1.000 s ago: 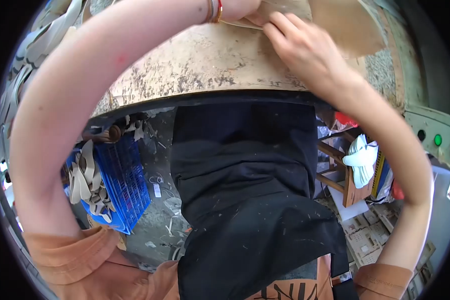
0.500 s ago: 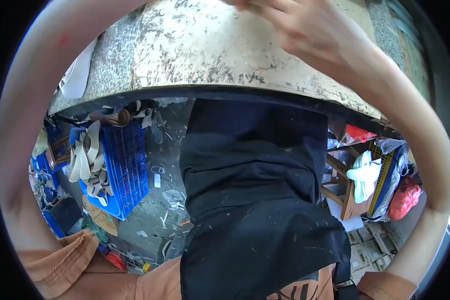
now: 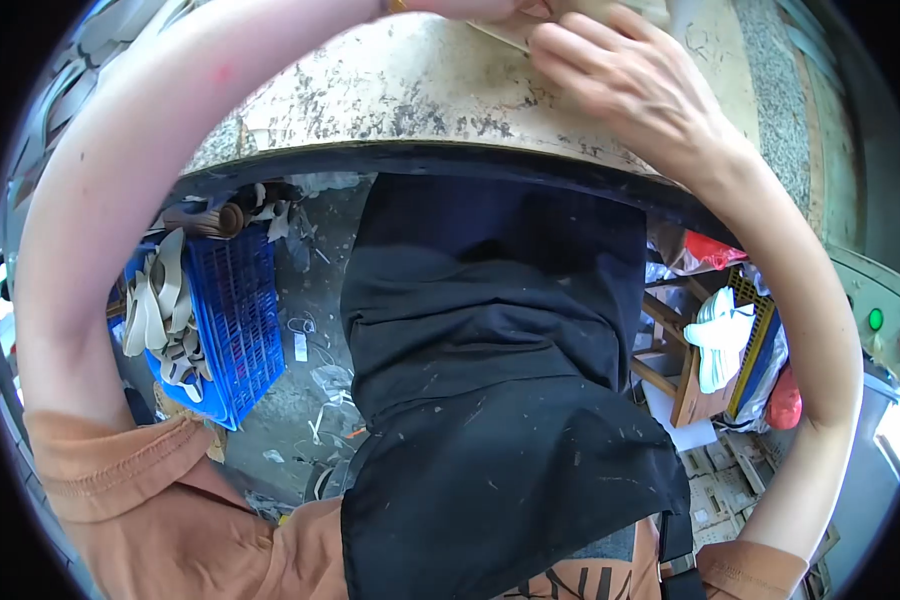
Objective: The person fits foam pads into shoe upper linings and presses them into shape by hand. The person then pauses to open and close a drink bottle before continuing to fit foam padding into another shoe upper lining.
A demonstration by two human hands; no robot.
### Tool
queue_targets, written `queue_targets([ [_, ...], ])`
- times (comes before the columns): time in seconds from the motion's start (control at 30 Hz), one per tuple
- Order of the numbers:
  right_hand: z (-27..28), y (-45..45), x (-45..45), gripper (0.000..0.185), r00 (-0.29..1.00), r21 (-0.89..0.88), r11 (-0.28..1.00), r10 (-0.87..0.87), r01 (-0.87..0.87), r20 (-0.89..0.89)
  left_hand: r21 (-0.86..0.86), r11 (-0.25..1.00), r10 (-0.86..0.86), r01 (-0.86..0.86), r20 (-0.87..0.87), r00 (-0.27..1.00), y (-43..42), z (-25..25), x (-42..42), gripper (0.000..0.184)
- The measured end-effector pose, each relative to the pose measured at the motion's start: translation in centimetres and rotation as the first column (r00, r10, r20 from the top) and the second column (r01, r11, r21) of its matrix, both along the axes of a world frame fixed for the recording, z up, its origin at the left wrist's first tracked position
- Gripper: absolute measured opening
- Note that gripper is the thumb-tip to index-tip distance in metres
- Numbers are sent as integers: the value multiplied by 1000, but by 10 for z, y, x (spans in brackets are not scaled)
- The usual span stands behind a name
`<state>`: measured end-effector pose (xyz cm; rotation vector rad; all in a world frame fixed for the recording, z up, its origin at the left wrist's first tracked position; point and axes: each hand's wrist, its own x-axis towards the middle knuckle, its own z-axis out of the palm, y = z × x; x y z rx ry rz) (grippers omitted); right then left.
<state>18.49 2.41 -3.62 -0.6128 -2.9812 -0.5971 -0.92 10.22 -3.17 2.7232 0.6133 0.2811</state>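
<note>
I've got the pale piece (image 3: 654,12) at the top edge of my view, over the bench (image 3: 400,70), just fwd of R hand (image 3: 635,85), which looks nearer; L hand (image 3: 480,8) comes in from its L. R fingers bent, gaps narrow; can't tell if gripping. L fingers mostly cropped, ditto. Piece cropped too: long axis & pointing unclear.
</note>
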Motion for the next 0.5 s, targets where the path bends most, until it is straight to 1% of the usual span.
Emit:
queue_targets([
  [0.03,4,6,-15,34,991,23,995,99,-101,86,-113,992,38,-54,-138,990,-6,22,-6,14],
  [0.07,9,8,-21,27,989,53,996,60,-68,137,-212,970,60,-121,-272,960,-10,36,-13,16],
  [0.1,11,9,-25,24,982,78,997,15,-30,188,-97,994,24,-46,-214,977,-12,34,-19,15],
  [0.13,12,7,-28,25,971,96,995,-27,4,237,35,999,-9,14,-159,987,-13,32,-25,14],
  [0.17,12,4,-24,31,927,-34,986,-143,165,347,123,990,91,-62,-245,965,-6,31,-31,13],
  [0.2,8,-1,-15,28,967,-42,991,-118,131,224,223,965,205,-137,-320,925,0,31,-41,13],
  [0.23,1,-7,-5,26,991,-49,995,-86,92,98,320,947,81,-11,-206,975,0,21,-47,14],
  [0.27,-3,-11,-2,25,998,-61,997,-54,52,-27,377,926,137,7,-353,926,-3,18,-45,15],
  [0.3,-6,-11,-4,26,998,-70,996,-60,59,-8,407,913,148,-20,-285,947,-2,9,-44,17],
  [0.33,-12,-9,-12,27,991,-93,991,-104,96,-86,434,900,148,-41,-215,965,1,-1,-44,18],
  [0.4,-30,-7,-38,28,947,-148,972,-217,185,-239,491,870,36,51,-166,986,5,-8,-45,18],
  [0.43,-34,-12,-47,30,917,-205,936,-328,285,-226,526,845,-23,99,-149,989,8,-5,-46,19],
  [0.5,-29,-16,-48,48,908,-238,929,-341,284,-246,419,908,130,-19,-238,963,8,3,-63,18],
])
